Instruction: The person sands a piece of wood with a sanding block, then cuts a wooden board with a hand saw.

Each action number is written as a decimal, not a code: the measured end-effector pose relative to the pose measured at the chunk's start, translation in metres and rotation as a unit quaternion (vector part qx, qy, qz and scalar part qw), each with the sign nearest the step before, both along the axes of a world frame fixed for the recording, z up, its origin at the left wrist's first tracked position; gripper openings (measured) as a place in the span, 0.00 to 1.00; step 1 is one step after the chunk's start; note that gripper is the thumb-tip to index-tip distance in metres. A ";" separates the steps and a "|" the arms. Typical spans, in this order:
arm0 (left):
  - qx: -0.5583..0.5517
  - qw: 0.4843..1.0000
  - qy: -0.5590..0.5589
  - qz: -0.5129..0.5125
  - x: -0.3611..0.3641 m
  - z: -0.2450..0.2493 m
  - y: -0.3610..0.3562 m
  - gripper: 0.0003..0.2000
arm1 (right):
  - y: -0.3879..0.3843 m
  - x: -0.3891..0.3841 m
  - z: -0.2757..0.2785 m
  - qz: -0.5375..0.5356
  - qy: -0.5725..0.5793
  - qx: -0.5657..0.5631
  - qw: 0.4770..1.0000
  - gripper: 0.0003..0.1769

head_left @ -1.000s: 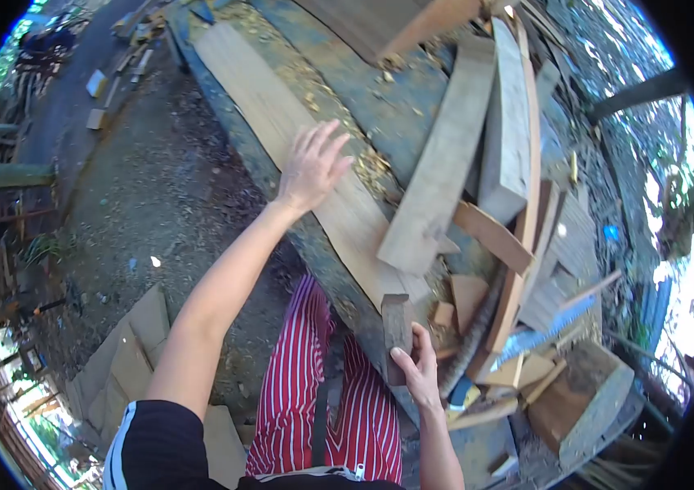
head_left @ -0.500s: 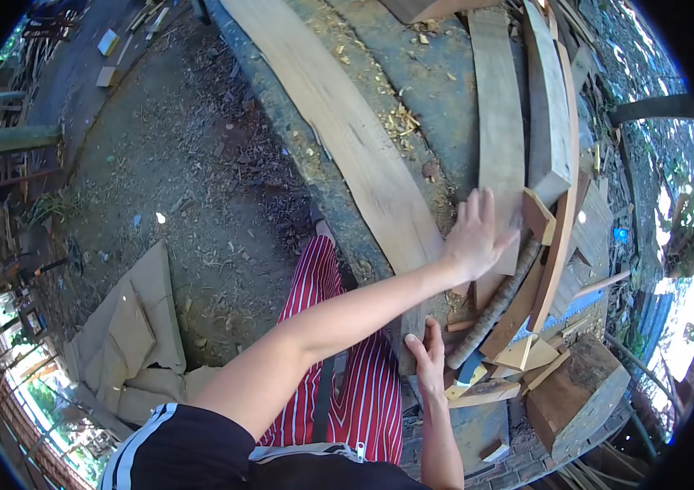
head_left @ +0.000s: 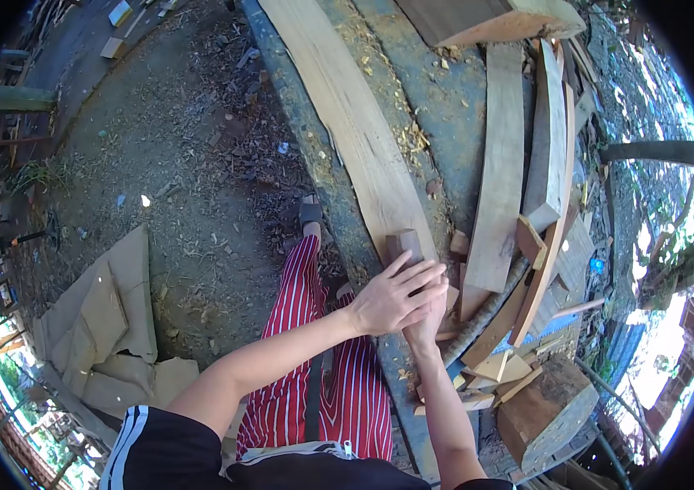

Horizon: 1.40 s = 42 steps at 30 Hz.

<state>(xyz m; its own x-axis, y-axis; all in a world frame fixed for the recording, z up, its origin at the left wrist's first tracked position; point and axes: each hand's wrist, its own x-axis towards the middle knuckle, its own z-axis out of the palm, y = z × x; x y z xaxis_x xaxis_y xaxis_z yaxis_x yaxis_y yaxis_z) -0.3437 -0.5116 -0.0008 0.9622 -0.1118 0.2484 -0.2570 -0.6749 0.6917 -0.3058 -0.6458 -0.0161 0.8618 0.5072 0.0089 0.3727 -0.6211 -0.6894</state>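
your left hand [head_left: 392,300] lies flat over your right hand [head_left: 429,328], whose grip i cannot tell, with the block [head_left: 405,242] upright just beyond both.

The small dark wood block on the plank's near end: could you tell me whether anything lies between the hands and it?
Nothing visible does: the left hand lies flat against the block at its near end, largely covering the right hand.

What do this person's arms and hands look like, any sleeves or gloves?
The left hand and right hand are bare: no gloves, no watch showing. The left arm is uncovered up to a short black sleeve with white stripes; the right forearm is uncovered too.
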 end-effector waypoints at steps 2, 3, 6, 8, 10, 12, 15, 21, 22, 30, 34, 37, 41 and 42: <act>0.002 0.999 0.047 0.006 -0.002 -0.005 0.005 0.24 | 0.004 0.005 -0.010 0.022 -0.005 0.020 1.000 0.27; 0.010 0.998 0.061 0.005 -0.001 -0.008 0.009 0.25 | 0.006 0.004 -0.009 0.039 -0.059 -0.029 0.997 0.27; -0.007 0.999 0.051 0.001 0.000 -0.024 0.009 0.26 | 0.010 0.003 -0.007 0.051 -0.083 -0.097 0.991 0.27; -0.024 0.998 0.053 0.004 0.004 -0.025 0.013 0.26 | 0.023 0.012 -0.004 0.049 -0.048 -0.121 0.990 0.28; -0.028 0.998 0.045 0.019 0.019 -0.026 0.031 0.25 | 0.042 0.026 -0.002 0.040 -0.026 -0.095 0.994 0.28; -0.019 0.997 0.030 0.070 0.038 -0.030 0.059 0.24 | 0.076 0.052 -0.012 0.030 -0.012 -0.076 0.997 0.27; -0.008 0.993 -0.020 0.120 0.086 -0.031 0.138 0.22 | 0.159 0.102 -0.023 0.106 -0.156 -0.042 0.981 0.26; 0.063 0.963 -0.063 0.253 0.197 -0.033 0.324 0.19 | 0.373 0.220 -0.078 0.095 -0.331 -0.097 0.934 0.27; 0.061 0.958 -0.066 0.271 0.210 -0.042 0.347 0.20 | 0.399 0.230 -0.060 0.118 -0.274 -0.106 0.948 0.28; 0.114 0.967 -0.037 0.226 0.134 -0.017 0.219 0.23 | 0.238 0.161 -0.037 0.221 -0.132 -0.080 0.963 0.33; 0.022 0.994 0.058 0.088 0.043 -0.021 0.066 0.27 | 0.061 0.052 -0.031 0.154 -0.035 -0.185 0.970 0.36; -0.040 0.993 0.109 0.008 0.010 -0.019 0.012 0.26 | -0.032 0.011 -0.074 0.181 0.028 -0.365 0.913 0.41; -0.054 0.994 0.075 0.058 0.053 -0.029 0.072 0.21 | 0.082 0.077 -0.031 0.237 -0.094 -0.262 0.931 0.37; -0.057 0.993 0.048 0.095 0.077 -0.029 0.110 0.20 | 0.117 0.097 -0.026 0.251 -0.125 -0.233 0.931 0.36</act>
